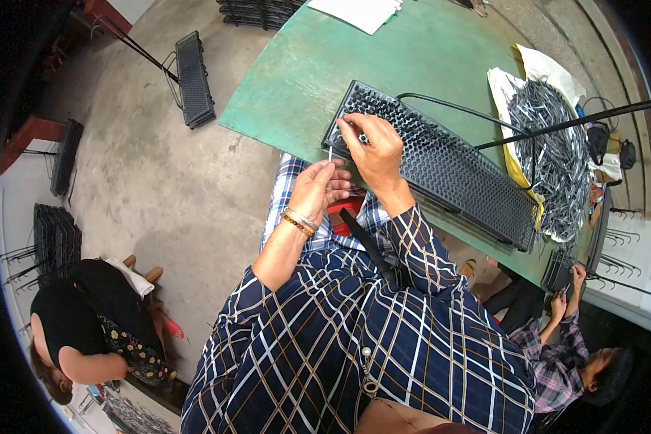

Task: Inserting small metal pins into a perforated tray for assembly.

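Note:
A long black panel (441,163) full of small holes lies slanted on the green table, its near left corner by my hands. My left hand (317,189) is just off the table edge, thumb and forefinger pinching a thin silvery metal piece (330,153) that points up at the panel's corner. The left hand's other fingers are loosely curled. My right hand (376,150) is over the panel's left end, thumb and fingertips drawn together. What sits between those right fingertips, if anything, is hidden. A bent black wire frame (448,108) with a rod rises from the panel's far side.
A white and yellow sack (513,94) of loose thin metal pieces (550,152) lies on the right of the green table (289,87). White papers (358,13) lie at its far edge. A co-worker (568,362) works at right; another person (87,333) bends at left. Another black panel (193,79) stands on the floor.

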{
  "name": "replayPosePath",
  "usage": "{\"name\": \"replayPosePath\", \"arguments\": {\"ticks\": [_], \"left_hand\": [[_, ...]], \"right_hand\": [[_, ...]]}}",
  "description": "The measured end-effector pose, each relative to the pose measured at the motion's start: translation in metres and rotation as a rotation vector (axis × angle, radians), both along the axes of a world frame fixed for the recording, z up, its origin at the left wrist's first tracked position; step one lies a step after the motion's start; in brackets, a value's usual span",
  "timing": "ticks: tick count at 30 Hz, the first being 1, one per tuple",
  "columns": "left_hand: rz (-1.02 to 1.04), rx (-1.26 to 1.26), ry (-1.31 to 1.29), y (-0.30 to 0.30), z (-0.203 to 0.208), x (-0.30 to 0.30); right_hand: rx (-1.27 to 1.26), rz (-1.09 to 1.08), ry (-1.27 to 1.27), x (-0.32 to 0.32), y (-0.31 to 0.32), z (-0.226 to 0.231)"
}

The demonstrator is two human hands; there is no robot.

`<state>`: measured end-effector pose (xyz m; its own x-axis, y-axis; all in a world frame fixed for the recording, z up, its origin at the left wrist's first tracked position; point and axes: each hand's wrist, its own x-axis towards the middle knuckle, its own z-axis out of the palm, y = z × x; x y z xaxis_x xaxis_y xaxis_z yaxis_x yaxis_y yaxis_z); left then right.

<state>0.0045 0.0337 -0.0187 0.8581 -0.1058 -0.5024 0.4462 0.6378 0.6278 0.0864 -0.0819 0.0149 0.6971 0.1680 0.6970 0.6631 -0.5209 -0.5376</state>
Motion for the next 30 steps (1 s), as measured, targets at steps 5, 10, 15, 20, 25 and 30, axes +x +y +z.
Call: {"name": "replayPosePath", "arguments": {"ticks": [5, 10, 15, 20, 25, 30], "left_hand": [[-0.004, -0.003, 0.002, 0.000, 0.001, 0.000], [0.000, -0.003, 0.005, -0.001, 0.002, 0.000], [0.001, -0.005, 0.006, -0.001, 0.003, -0.001], [-0.009, -0.021, -0.012, -0.001, 0.003, 0.001], [0.008, -0.015, -0.002, 0.005, -0.003, -0.003], [-0.018, -0.036, 0.006, -0.002, 0.004, 0.002]], "right_hand": [[-0.018, 0.005, -0.028, -0.001, 0.000, -0.002], [-0.036, 0.052, 0.019, 0.000, 0.000, -0.005], [-0.018, 0.092, 0.112, 0.002, 0.002, -0.002], [-0.100, 0.136, 0.087, 0.007, -0.004, 0.000], [0.081, 0.118, 0.216, 0.000, 0.005, 0.003], [0.146, 0.064, 0.375, 0.004, -0.006, 0.004]]}}
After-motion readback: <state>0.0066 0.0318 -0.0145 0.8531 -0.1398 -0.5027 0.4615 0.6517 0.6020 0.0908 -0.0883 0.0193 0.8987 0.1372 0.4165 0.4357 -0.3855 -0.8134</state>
